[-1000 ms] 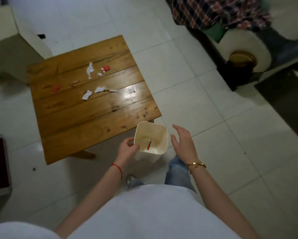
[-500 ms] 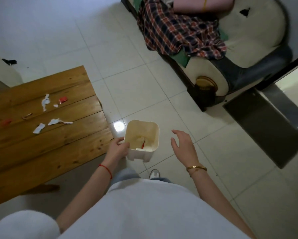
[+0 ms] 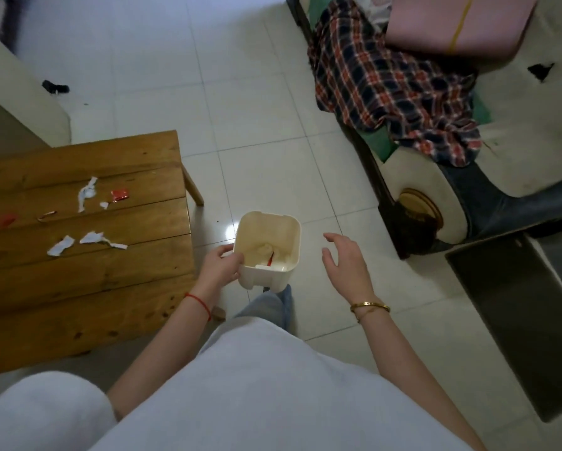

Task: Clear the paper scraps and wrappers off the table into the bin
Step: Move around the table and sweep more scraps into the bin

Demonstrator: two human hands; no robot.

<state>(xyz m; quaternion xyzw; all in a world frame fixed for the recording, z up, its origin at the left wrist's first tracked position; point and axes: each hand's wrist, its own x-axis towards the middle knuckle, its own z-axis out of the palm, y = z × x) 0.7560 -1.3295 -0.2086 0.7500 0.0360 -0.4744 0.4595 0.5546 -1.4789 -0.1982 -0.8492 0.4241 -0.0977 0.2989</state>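
Observation:
A small cream bin (image 3: 292,229) hangs over the floor just right of the wooden table (image 3: 77,297), with white paper and a red scrap inside. My left hand (image 3: 221,266) grips its left rim. My right hand (image 3: 346,263) hovers to the bin's right, fingers spread, holding nothing. On the table lie several white paper scraps (image 3: 87,192) (image 3: 59,249) (image 3: 102,239), a red wrapper (image 3: 120,194), a second red wrapper (image 3: 6,219) at the left edge and a thin curled strip (image 3: 46,216).
A sofa (image 3: 517,151) with a plaid cloth (image 3: 387,89) and a pink cushion stands at the right. A dark mat (image 3: 527,320) lies on the white tiled floor at lower right. A pale cabinet (image 3: 15,102) stands behind the table at upper left.
The view has swung to the right, so the table now sits at the left. The bin, held in my left hand, has moved off the table's corner and over the floor.

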